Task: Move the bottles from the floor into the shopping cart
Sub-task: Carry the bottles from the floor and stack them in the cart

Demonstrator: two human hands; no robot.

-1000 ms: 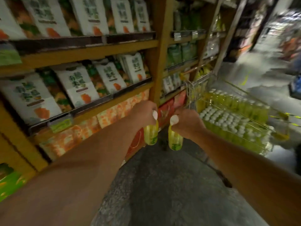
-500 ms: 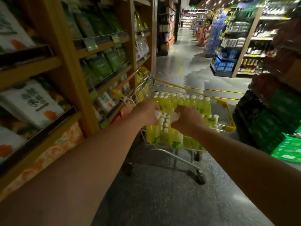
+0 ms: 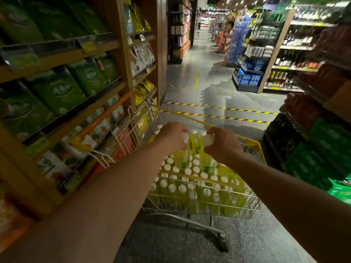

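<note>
Head camera is looking down along both outstretched arms at the shopping cart [image 3: 252,143], which is standing close beside the wooden shelving [image 3: 125,59] on the left of the aisle. The left hand [image 3: 171,136] is gripping a left bottle [image 3: 181,158] of yellow-green drink by the neck, fingers curling tight round it just under the white cap. The right hand [image 3: 221,144] is holding a right bottle [image 3: 207,162] the same way. Both are hanging upright, just beside each other, over the middle of the cart and somewhat nearer its left edge. Below them the stacked bottles [image 3: 171,187] are filling the basket almost from edge to edge.

To my eye the person is working on the placing step: the pair is over the cart but not yet set down. The next move is asking for a free spot, and I cannot tell where one is. Both bottles need lowering straight down, with the fingers opening only once each is standing firm.
</note>
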